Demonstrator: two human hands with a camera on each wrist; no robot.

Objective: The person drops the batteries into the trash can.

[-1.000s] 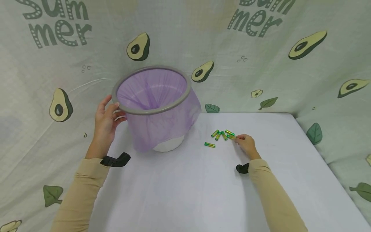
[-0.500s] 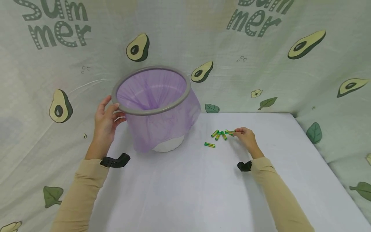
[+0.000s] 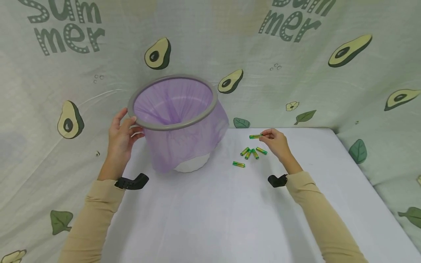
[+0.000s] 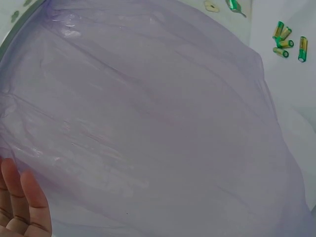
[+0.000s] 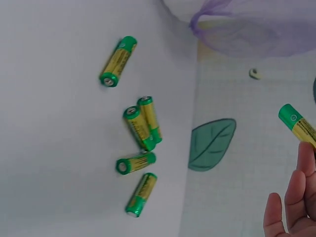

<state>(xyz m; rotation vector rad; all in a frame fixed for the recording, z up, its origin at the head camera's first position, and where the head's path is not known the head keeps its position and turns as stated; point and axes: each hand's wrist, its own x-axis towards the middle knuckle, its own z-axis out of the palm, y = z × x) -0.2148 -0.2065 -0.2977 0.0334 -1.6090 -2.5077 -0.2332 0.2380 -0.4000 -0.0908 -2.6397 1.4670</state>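
Note:
A white wastebasket with a grey rim (image 3: 172, 126) stands at the left of the table, a purple bin liner (image 3: 187, 146) draped over its outside. My left hand (image 3: 120, 142) holds the rim at its left side, thumb on top and fingers against the liner. Fingertips of that hand (image 4: 27, 202) show beside the liner in the left wrist view. My right hand (image 3: 277, 146) pinches a green and yellow battery (image 3: 254, 136) by one end, raised beyond the other batteries. In the right wrist view the held battery (image 5: 296, 123) sticks out past the fingertips.
Several similar batteries lie on the white table (image 3: 204, 212): a loose cluster (image 3: 248, 154) right of the wastebasket and a single battery (image 3: 238, 164) nearer me. A printed cloth backdrop (image 3: 263, 98) rises behind the table and along its right side.
My right hand has picked up one battery from the cluster and moved it up and away toward the table's back edge. My left hand stays at the rim.

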